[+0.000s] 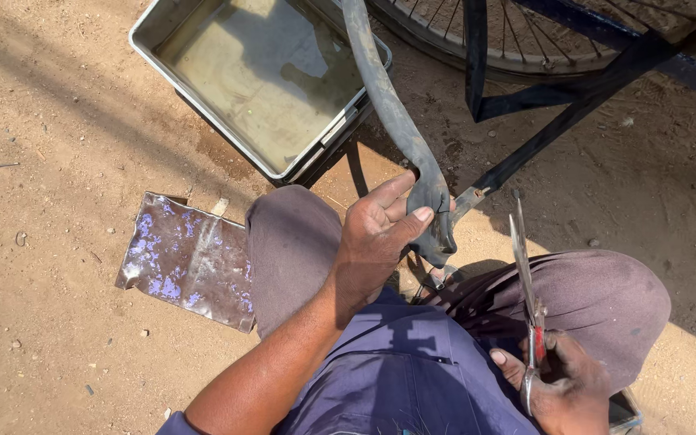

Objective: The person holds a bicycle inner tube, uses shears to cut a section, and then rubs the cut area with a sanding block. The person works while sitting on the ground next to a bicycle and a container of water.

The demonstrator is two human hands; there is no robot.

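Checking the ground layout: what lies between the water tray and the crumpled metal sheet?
In the head view, only bare sandy ground separates the water tray from the crumpled metal sheet.

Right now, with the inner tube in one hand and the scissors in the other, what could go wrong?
1. The scissors in the right hand point up toward the left hand gripping the inner tube; a slip could nick fingers or cut the rubber.
2. The blades lie over the thigh, so a drop could jab the leg.
3. The tube hangs over the water tray; a tug might tip or splash it.
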